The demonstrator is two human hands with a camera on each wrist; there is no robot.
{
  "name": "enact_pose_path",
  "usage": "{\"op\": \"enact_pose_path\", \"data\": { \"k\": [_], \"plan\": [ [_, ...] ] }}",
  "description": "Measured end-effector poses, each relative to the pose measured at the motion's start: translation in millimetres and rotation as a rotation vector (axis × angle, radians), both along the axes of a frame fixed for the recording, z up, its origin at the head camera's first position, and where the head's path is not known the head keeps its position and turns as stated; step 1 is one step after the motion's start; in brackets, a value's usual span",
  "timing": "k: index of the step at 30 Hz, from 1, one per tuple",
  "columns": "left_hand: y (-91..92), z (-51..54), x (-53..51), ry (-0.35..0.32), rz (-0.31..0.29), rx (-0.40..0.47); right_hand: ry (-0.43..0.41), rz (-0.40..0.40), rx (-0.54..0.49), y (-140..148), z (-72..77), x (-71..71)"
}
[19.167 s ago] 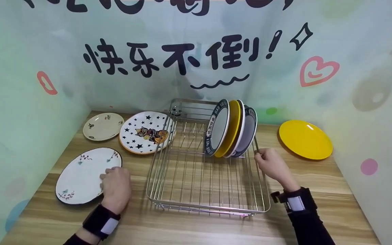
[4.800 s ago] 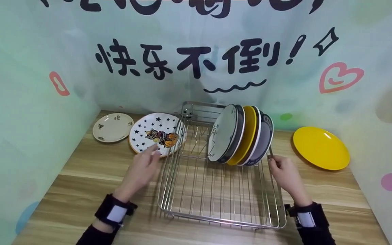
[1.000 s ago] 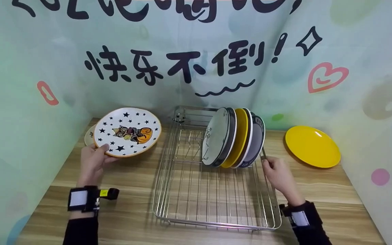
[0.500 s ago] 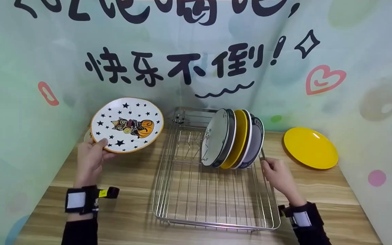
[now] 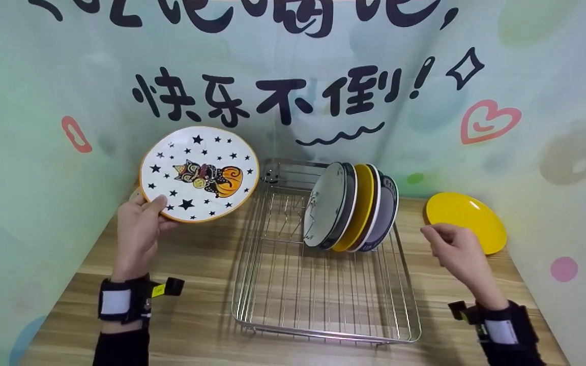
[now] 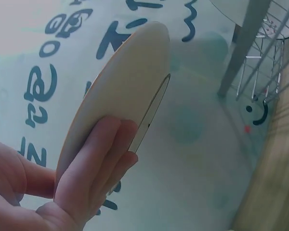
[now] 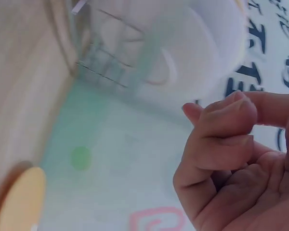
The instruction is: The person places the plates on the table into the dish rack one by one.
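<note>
My left hand (image 5: 138,234) holds the star-patterned plate (image 5: 211,147) with the cat and pumpkin by its lower left rim, thumb on top and fingers beneath. The plate is raised above the table's left side, its face turned toward me. In the left wrist view the pale underside (image 6: 130,72) shows, with a thin dark-edged white sliver (image 6: 151,113) beside the fingers; I cannot tell what that is. My right hand (image 5: 463,254) hovers right of the wire dish rack (image 5: 323,335), fingers loosely curled around nothing, in front of a yellow plate (image 5: 468,211).
Several plates stand on edge in the rack's rear right, the nearest a white one (image 5: 326,203) with a branch print. Wire slots (image 5: 284,216) lie left of them. Printed cloth walls (image 5: 272,137) bound the wooden table (image 5: 186,330) at the back and sides.
The white branch-print plate has gone from the table into the rack since the earliest frame. My left hand has picked up and raised the star plate. My right hand has released the rack and moved right.
</note>
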State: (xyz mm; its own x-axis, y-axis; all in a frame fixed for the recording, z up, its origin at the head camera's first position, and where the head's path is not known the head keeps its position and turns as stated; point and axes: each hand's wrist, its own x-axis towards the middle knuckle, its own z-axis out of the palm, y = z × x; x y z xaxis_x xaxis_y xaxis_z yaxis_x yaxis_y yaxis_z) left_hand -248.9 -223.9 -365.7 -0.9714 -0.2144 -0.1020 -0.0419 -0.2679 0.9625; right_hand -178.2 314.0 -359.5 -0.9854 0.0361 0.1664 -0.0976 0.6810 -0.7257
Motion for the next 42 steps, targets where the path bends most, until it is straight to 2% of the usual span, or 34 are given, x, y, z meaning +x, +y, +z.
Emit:
{"op": "enact_pose_path", "data": {
  "k": [5,12,18,21,25,28,30,35,42],
  "plan": [
    [7.6,9.3,6.5,0.055,-0.033,0.018,0.032,0.048,0.008,-11,24.2,5.0],
    [23.6,16.9,14.0,0.095,-0.089,-0.051,-0.054,0.175,-0.117,-39,45.7,3.7],
    [43.9,19.3,24.8,0.061,-0.132,-0.092,-0.127,0.285,-0.162,-60,53.2,-1.1],
    [52.1,21.0,31.6,0.048,-0.146,-0.107,-0.2,0.35,-0.242,-70,54.6,-3.9],
    [63.5,23.7,41.8,0.049,-0.174,-0.13,-0.356,0.418,-0.448,-82,56.8,-9.1],
    [72.3,25.4,47.9,0.051,-0.206,-0.133,-0.471,0.421,-0.596,-91,59.6,-13.1],
    [77.5,25.8,49.9,0.057,-0.222,-0.132,-0.509,0.409,-0.659,-98,61.2,-15.5],
    [90.0,25.7,53.9,0.087,-0.228,-0.148,-0.519,0.391,-0.766,-112,59.1,-21.5],
    [100.9,25.1,58.3,0.087,-0.252,-0.153,-0.55,0.405,-0.863,-121,50.1,-24.6]
  ]
}}
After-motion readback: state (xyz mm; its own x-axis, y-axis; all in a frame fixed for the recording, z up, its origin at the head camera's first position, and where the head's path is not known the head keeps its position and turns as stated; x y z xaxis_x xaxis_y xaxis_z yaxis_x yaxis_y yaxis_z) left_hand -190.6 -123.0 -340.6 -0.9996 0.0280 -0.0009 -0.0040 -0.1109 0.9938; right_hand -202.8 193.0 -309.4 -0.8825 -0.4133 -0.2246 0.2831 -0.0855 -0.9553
